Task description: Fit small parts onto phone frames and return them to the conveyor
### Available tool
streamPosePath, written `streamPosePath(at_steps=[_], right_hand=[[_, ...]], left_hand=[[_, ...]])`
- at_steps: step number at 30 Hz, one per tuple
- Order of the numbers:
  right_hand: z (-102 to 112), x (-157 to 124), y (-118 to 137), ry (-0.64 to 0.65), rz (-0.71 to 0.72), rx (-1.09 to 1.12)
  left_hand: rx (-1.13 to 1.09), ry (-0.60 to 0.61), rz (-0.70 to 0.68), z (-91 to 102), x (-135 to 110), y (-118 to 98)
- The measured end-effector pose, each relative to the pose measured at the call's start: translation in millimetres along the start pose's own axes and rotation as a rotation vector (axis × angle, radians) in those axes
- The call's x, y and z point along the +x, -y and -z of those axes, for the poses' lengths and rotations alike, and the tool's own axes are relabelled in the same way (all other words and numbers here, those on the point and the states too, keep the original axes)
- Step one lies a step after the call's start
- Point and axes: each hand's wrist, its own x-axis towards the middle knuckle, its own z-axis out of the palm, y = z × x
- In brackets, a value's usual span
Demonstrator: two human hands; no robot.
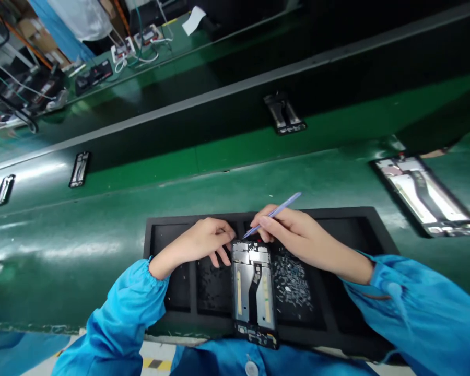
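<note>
A person in blue sleeves (129,308), seen from the head camera, is working over an opened phone body (245,292) that is lying lengthwise across the middle of a black tray (352,212). The right hand (293,230) is grasping a violet stick-like tool (284,204) like a pencil, probably for fine control, its tip pointing down toward the body's top edge. The left hand (203,240) is curving its fingers beside the top left corner, perhaps for steadying; whether it is gripping anything, one cannot tell. Loose small parts (293,284) are lying in the compartment just right of the body, presumably for easy reach.

Five phone bodies are showing: one on the tray, two phone bodies (79,169) (4,190) at far left, another phone body (285,114) beyond the tray, and a fifth phone body (429,196) on the green bench (117,230) at right. One tool and one tray are appearing; the parts are defying a count.
</note>
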Motion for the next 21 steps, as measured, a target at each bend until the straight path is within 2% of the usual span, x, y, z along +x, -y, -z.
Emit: streamPosePath(at_steps=[8, 21], right_hand=[[-13.4, 0.3, -2.8, 0.008, 0.024, -0.028], [-9.4, 1.5, -5.7, 0.1, -0.007, -0.048]], left_hand=[[-0.096, 0.019, 0.044, 0.3, 7.5, 5.3], [-0.171, 0.001, 0.067, 2.3, 10.2, 4.4]])
